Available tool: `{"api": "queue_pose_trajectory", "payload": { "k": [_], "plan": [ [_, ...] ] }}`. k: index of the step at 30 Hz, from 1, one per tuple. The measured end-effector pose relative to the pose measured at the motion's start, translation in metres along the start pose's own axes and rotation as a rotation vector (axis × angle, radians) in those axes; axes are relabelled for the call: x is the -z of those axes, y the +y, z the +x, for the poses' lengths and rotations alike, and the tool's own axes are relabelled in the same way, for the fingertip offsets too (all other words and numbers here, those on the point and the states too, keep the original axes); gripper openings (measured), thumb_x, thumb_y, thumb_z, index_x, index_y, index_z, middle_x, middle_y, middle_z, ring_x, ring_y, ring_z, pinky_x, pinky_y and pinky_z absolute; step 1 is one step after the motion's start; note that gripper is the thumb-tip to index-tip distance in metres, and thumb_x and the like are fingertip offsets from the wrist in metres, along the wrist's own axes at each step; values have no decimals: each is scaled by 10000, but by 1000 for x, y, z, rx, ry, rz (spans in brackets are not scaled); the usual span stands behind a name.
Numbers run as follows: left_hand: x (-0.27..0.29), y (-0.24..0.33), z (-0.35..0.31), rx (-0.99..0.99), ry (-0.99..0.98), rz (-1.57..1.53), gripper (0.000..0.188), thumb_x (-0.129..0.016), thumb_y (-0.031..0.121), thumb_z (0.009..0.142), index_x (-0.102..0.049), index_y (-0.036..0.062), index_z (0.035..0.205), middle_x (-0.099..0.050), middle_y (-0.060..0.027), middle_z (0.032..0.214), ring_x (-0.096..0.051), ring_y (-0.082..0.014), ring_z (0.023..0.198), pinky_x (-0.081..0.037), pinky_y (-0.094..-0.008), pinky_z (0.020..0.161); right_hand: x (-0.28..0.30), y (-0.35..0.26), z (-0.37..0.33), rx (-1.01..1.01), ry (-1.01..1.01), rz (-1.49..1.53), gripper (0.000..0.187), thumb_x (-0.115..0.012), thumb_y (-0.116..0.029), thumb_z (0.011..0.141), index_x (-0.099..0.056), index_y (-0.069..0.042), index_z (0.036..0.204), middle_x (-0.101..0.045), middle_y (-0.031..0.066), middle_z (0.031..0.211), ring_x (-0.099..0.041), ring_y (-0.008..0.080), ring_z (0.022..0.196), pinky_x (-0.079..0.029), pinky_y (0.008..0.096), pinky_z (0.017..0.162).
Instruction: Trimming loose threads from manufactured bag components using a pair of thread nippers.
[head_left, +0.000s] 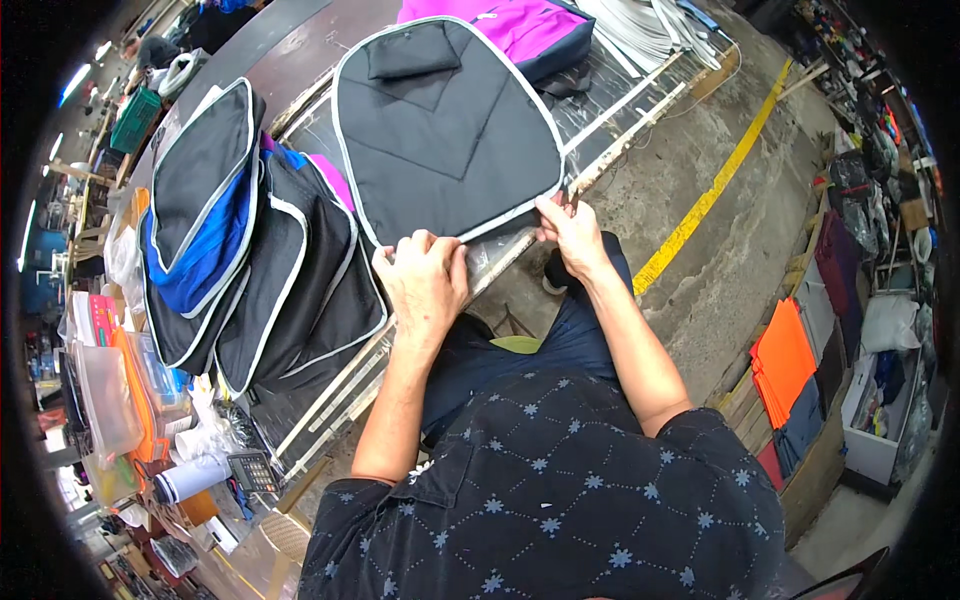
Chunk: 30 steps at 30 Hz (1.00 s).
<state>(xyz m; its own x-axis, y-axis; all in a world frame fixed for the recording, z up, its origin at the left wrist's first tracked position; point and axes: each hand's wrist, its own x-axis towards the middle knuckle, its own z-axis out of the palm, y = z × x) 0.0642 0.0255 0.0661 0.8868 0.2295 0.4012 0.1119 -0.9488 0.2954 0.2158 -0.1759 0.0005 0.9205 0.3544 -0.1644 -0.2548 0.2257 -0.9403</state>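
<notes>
A black padded bag panel (465, 125) with light grey edge trim, stitched V lines and a small pad near its far end lies on the table in front of me. My left hand (425, 278) is closed on its near edge, fingers curled over the trim. At the near right corner, my right hand (575, 238) is closed, its thumb and finger at the trim. A small dark, thin object (573, 203) shows at these fingers; its kind is too small to tell. Left of the panel, several black and blue bag pieces (290, 270) with the same trim are piled.
A magenta and black bag (520, 35) and a bundle of white strips (645, 30) lie at the table's far side. Near the left end are a calculator (252, 472) and a white bottle (190, 478). Orange fabric (785, 350) sits on the right, beyond a yellow floor line (712, 185).
</notes>
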Motion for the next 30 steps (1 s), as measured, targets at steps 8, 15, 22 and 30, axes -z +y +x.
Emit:
{"api": "queue_pose_trajectory", "payload": {
  "k": [8, 15, 22, 30],
  "plan": [
    [-6, 47, 43, -177, 124, -319, 287, -845, 160, 892, -796, 85, 1164, -724, -99, 949, -721, -316, 882, -557, -429, 757, 19, -22, -13, 58, 8, -69, 241, -799, -232, 1049, -705, -58, 911, -612, -28, 760, -563, 81, 622, -481, 269, 587],
    [-39, 61, 69, -230, 133, -379, 160, -833, 174, 921, -802, 79, 1047, -710, -104, 895, -725, -318, 828, -568, -426, 734, 15, -23, -18, 70, 38, -119, 246, -804, -255, 1047, -723, -44, 948, -634, -23, 776, -583, 83, 620, -458, 250, 576],
    [-41, 51, 63, 88, -6, -726, 97, -756, 100, 1002, -757, 4, 1009, -662, -72, 835, -605, -160, 676, -503, -327, 661, 22, -29, -24, 148, 79, -425, 249, -768, -235, 1068, -673, -15, 1135, -680, 28, 941, -645, 122, 804, -548, 297, 744],
    [-40, 47, 60, 182, -81, -826, 151, -752, 149, 1046, -768, -1, 1038, -657, 14, 779, -543, -66, 686, -484, -281, 655, -4, -58, -74, 445, 140, -824, 354, -837, -159, 985, -692, -6, 1270, -739, 73, 983, -671, 126, 835, -550, 305, 726]
  ]
}}
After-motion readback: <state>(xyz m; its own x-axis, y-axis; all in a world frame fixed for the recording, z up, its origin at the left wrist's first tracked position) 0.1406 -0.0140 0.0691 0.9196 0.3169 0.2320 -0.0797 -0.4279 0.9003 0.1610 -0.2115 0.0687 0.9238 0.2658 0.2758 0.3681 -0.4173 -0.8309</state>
